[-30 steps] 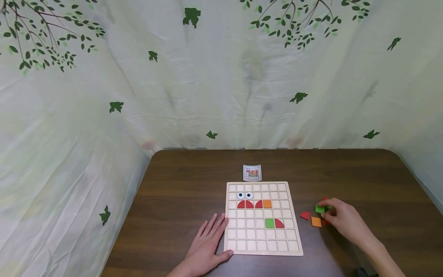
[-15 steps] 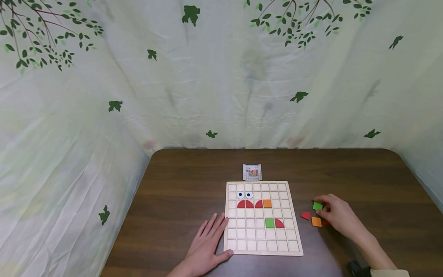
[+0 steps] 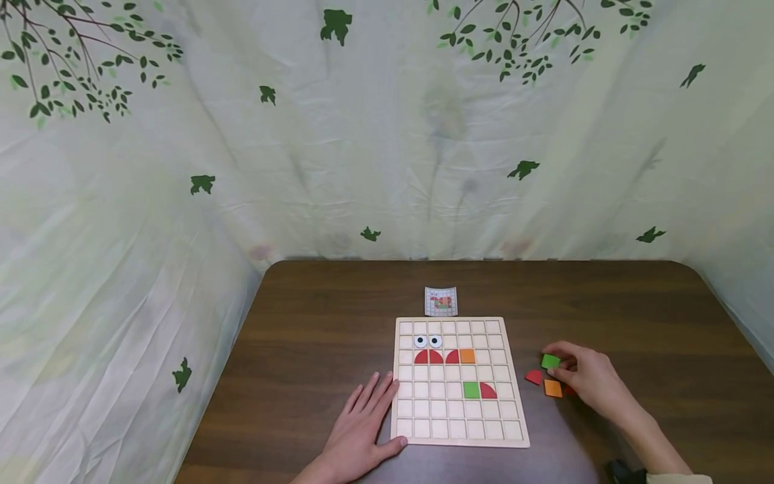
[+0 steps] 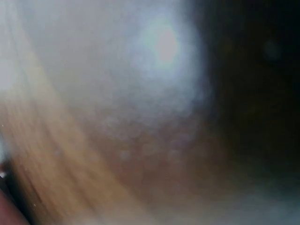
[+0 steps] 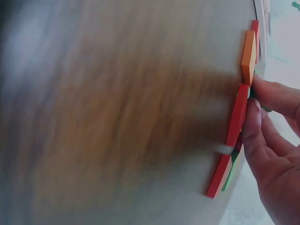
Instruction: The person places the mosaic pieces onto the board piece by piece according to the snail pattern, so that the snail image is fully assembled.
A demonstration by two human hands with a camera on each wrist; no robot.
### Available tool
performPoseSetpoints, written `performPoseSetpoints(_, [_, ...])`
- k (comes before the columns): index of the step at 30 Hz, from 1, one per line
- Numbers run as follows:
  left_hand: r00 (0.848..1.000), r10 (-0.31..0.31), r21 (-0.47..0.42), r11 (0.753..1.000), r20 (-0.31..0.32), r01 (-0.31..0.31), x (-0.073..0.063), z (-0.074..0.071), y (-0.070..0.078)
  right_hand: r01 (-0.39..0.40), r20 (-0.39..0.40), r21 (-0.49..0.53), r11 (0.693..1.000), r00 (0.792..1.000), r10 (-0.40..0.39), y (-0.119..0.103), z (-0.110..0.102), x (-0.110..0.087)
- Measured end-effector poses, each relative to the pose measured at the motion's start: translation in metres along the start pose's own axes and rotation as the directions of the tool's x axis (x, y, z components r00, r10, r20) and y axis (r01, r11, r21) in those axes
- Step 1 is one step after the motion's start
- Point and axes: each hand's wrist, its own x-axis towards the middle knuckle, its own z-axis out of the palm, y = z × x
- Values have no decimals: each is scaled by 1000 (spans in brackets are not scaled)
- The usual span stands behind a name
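In the head view my left hand (image 3: pixel 359 433) lies flat, its fingertips against the left edge of a pale grid board (image 3: pixel 423 410) and its thumb at the near left corner. The board carries two eye tiles (image 3: pixel 427 341), several red quarter-circle tiles (image 3: pixel 436 357), an orange square tile (image 3: pixel 467 356) and a green square tile (image 3: pixel 471 390). To the right of the board, my right hand (image 3: pixel 592 380) pinches another green square tile (image 3: pixel 550 361) between thumb and fingers. Just below it lie a loose red tile (image 3: pixel 534 377) and an orange square tile (image 3: pixel 553 388).
A small picture card (image 3: pixel 441 302) lies beyond the board on the brown table (image 3: pixel 314 309). More red tiles (image 5: pixel 238 115) and a green piece (image 5: pixel 230 171) sit by the right hand in the right wrist view. The left wrist view is blurred. A printed curtain (image 3: pixel 387 134) hangs behind.
My right hand has drawn the green square tile leftward, out of the loose pile toward the board. My left hand has stayed where it was.
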Motion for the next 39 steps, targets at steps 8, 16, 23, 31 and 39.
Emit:
performPoseSetpoints(8, [1000, 3, 2, 1000, 4, -3, 0, -1, 0, 7, -48, 60, 998, 999, -4, -17, 10, 5])
performPoseSetpoints(16, [1000, -5, -9, 1000, 14, 5, 0, -2, 1, 142, -132, 100, 985, 983, -128, -42, 29, 9])
performPoseSetpoints(23, [1000, 4, -44, 999, -10, -4, 0, -4, 1, 217, -156, 165, 962, 969, -192, -63, 44, 16])
performPoseSetpoints(31, [1000, 3, -73, 997, -6, -3, 0, -7, 2, 182, -58, 249, 951, 983, -173, -86, 59, 20])
performPoseSetpoints(39, [1000, -2, -77, 997, -11, 2, 0, -4, 0, 194, 10, 268, 944, 979, -204, -103, 75, 26])
